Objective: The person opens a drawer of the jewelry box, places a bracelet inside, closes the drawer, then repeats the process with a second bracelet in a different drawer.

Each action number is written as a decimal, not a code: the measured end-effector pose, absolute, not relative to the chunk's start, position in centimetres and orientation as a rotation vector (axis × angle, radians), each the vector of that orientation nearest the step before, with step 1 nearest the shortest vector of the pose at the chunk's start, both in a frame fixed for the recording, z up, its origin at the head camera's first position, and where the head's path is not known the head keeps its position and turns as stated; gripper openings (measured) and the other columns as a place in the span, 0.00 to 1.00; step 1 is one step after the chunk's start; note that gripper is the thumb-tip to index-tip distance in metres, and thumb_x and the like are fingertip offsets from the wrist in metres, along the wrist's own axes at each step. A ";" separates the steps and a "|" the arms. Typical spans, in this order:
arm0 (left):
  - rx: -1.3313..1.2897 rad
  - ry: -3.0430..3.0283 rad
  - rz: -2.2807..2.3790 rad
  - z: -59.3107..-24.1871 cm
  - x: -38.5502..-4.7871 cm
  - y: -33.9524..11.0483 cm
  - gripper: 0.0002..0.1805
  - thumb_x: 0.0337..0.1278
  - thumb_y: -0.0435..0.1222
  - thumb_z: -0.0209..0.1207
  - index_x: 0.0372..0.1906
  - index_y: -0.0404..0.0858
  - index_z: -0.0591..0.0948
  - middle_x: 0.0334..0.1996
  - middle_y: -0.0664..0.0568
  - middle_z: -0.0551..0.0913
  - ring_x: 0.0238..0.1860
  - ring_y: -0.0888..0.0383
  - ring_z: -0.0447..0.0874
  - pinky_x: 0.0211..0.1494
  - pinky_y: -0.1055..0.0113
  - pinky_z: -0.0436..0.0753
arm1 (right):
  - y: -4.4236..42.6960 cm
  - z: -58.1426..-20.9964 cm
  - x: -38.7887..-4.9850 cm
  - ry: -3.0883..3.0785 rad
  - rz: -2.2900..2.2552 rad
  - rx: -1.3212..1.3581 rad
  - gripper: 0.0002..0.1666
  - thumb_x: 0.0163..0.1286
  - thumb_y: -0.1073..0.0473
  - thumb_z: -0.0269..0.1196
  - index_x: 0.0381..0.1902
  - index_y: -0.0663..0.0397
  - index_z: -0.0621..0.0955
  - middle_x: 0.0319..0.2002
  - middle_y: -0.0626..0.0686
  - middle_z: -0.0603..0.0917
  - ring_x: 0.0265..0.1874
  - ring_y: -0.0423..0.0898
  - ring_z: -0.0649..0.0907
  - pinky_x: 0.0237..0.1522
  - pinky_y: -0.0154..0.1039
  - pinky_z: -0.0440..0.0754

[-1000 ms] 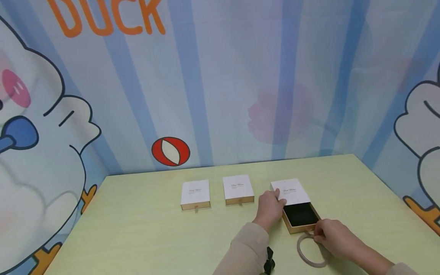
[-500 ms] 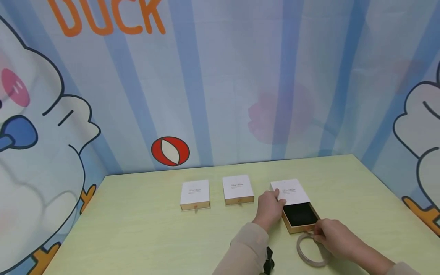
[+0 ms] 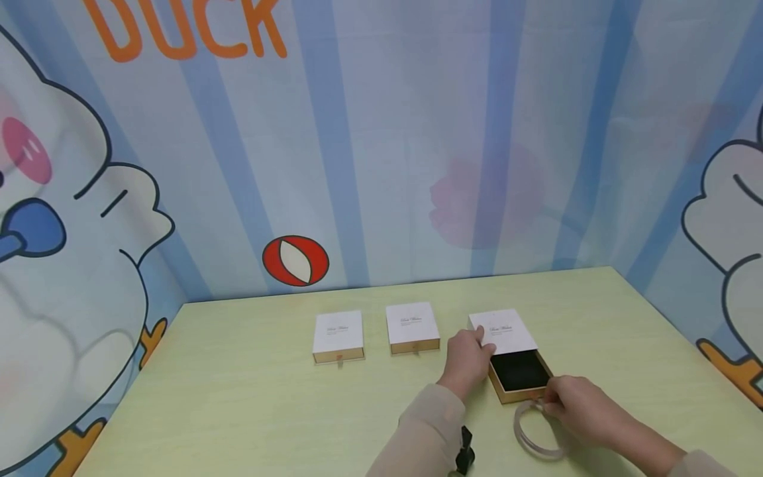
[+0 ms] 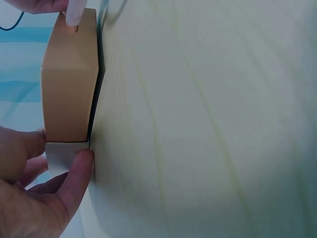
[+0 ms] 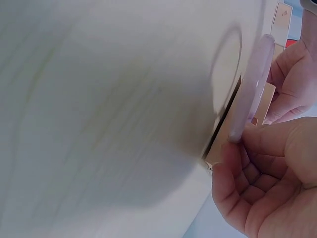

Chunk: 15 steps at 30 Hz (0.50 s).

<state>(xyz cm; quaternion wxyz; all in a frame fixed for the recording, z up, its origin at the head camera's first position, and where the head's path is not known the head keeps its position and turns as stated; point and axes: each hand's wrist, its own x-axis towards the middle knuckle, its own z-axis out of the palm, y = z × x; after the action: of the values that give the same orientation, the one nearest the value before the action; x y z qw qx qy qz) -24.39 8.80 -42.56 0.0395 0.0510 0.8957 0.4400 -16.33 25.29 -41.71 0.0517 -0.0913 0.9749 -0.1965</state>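
Note:
At the right of the table, a drawer-style gift box (image 3: 503,331) has its white sleeve partly off the gold drawer (image 3: 518,395), showing a black lining (image 3: 520,370). My left hand (image 3: 467,363) grips the sleeve by its side; in the left wrist view its thumb and fingers (image 4: 79,173) span the sleeve's edge. My right hand (image 3: 587,411) pinches a pale, slightly translucent bangle (image 3: 524,440) at its rim, close in front of the drawer. The bangle (image 5: 252,84) stands tilted above the table in the right wrist view. Whether the right fingers touch the drawer, I cannot tell.
Two similar white boxes, one at the left (image 3: 338,334) and one in the middle (image 3: 412,328), stand closed towards the back of the pale yellow-green table (image 3: 250,397). A printed cartoon backdrop (image 3: 387,146) rises behind the table. A small black object (image 3: 465,450) shows by the left sleeve.
The bangle's near side has tipped up slightly in my right hand. My left hand and the boxes have stayed in place.

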 end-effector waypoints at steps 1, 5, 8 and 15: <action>0.158 2.746 1.347 -42.6 -24.4 8.8 0.22 0.60 0.36 0.59 0.59 0.37 0.76 0.59 0.53 0.78 0.56 0.63 0.74 0.45 0.71 0.75 | 25.3 -41.7 -16.3 2.967 -0.601 -0.285 0.04 0.58 0.68 0.64 0.25 0.57 0.80 0.22 0.47 0.78 0.24 0.41 0.73 0.25 0.33 0.72; 0.167 2.755 1.339 -42.6 -24.4 8.8 0.22 0.60 0.36 0.59 0.59 0.37 0.76 0.59 0.53 0.78 0.57 0.61 0.74 0.46 0.71 0.75 | 25.4 -41.5 -16.3 2.984 -0.609 -0.327 0.05 0.58 0.67 0.65 0.24 0.56 0.80 0.22 0.46 0.77 0.23 0.40 0.72 0.24 0.32 0.71; 0.173 2.764 1.330 -42.6 -24.4 8.8 0.22 0.60 0.36 0.59 0.59 0.37 0.76 0.59 0.53 0.78 0.60 0.58 0.74 0.49 0.70 0.76 | 25.4 -41.4 -16.3 2.990 -0.609 -0.334 0.05 0.58 0.66 0.65 0.24 0.56 0.80 0.21 0.46 0.77 0.23 0.40 0.72 0.25 0.32 0.71; 0.149 2.738 1.348 -42.7 -24.6 8.9 0.22 0.60 0.37 0.59 0.59 0.37 0.76 0.59 0.53 0.78 0.54 0.63 0.75 0.46 0.71 0.75 | 25.3 -41.2 -16.4 2.997 -0.616 -0.343 0.04 0.58 0.67 0.65 0.26 0.58 0.80 0.22 0.46 0.77 0.24 0.40 0.72 0.25 0.32 0.71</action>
<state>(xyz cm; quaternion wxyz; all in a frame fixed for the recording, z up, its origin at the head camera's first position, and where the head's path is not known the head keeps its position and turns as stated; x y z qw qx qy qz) -24.57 8.86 -42.71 0.0430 0.0486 0.8953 0.4408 -16.40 25.26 -41.16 0.0316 -0.1114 0.9730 -0.1999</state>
